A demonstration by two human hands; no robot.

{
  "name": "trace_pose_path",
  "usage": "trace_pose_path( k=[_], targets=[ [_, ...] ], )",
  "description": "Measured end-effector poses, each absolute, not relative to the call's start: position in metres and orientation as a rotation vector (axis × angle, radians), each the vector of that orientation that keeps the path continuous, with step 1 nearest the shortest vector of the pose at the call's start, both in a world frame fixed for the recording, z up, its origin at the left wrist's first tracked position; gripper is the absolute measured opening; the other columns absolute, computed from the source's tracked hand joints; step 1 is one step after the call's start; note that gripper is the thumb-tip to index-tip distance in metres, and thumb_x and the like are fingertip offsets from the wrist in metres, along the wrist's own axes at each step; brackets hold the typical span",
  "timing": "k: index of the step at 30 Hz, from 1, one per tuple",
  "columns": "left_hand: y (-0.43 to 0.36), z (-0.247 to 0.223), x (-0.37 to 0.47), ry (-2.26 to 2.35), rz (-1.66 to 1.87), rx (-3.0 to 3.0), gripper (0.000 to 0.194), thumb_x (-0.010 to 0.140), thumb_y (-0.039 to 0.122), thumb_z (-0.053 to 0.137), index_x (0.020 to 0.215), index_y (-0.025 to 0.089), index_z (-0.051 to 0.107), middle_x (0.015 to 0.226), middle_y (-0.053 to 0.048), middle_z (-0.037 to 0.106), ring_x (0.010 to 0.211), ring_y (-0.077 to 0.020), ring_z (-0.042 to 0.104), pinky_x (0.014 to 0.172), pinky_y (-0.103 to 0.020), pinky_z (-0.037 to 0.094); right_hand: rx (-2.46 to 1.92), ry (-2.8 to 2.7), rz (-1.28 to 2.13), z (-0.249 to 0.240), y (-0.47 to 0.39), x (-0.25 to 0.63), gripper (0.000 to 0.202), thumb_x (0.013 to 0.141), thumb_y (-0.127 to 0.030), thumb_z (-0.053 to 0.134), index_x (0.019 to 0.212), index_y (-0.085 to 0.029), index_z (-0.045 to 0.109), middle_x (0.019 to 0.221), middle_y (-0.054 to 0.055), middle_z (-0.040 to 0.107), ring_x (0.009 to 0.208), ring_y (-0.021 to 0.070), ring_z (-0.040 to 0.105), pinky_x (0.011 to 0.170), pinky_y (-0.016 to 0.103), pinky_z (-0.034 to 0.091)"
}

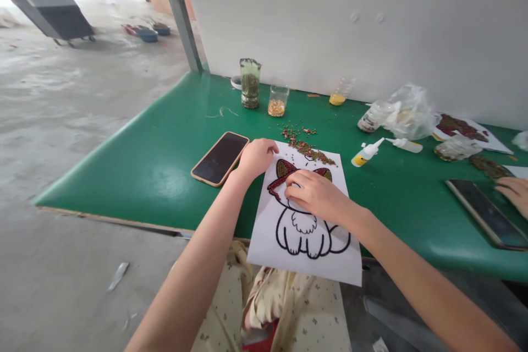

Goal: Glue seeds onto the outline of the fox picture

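A white sheet (264, 236) with a black outline drawing of a seated animal lies at the green table's front edge, its lower end hanging past the edge. Red and green beans fill parts of the ears and head. My left hand (259, 157) rests at the sheet's upper left edge, fingers curled; whether it holds anything is hidden. My right hand (311, 190) is over the drawn head with its fingers bent together and pointing down; what is between the fingertips cannot be made out. Loose beans (307, 149) lie across the sheet's top edge and beyond.
A phone (220, 158) lies left of the sheet. Glue bottles (367, 153), a green cup (249, 83), a clear cup (278, 101) and a plastic bag (410, 113) stand farther back. Another person's hand (513, 192) is near a second phone (489, 213).
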State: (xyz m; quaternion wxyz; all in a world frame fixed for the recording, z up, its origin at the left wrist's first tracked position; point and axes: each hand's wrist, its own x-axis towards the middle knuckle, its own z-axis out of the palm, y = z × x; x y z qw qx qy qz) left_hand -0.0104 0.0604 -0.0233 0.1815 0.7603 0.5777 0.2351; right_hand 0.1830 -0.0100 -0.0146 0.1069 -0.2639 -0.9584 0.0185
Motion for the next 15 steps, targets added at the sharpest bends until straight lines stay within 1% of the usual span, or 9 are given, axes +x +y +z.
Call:
trace_pose_path(
  k=[3,9,15],
  targets=[
    [0.0603,-0.023,-0.0101,1.631,0.658,2.143,0.035,0.077,0.009,0.04,0.086,0.02,0.073,0.091,-0.003,0.073,0.088,-0.0188,0.064,0.081,-0.03,0.048,-0.761,-2.829,0.043,-0.0157,-0.0101,0.1811,0.017,0.092,-0.014,0.047,0.09,-0.018,0.063,0.101,0.009,0.06,0.098,0.0212,0.051,0.082,0.036,0.045],
    [0.0603,-0.0232,-0.0101,1.625,0.67,2.149,0.035,0.077,0.009,0.04,0.086,0.02,0.073,0.09,-0.004,0.072,0.087,-0.0191,0.064,0.082,-0.03,0.048,-0.756,-2.869,-0.006,-0.0187,-0.0109,0.1775,0.021,0.091,-0.007,0.045,0.094,-0.017,0.063,0.101,0.008,0.06,0.096,0.0214,0.049,0.082,0.035,0.044],
    [0.0608,-0.0239,-0.0101,1.626,0.662,2.152,0.035,0.077,0.009,0.041,0.086,0.02,0.073,0.089,-0.004,0.072,0.087,-0.0187,0.064,0.081,-0.03,0.048,-0.753,-2.882,-0.019,-0.0197,-0.0122,0.1743,0.02,0.091,-0.008,0.043,0.092,-0.015,0.061,0.099,0.009,0.059,0.094,0.0212,0.048,0.083,0.035,0.045]
  ],
)
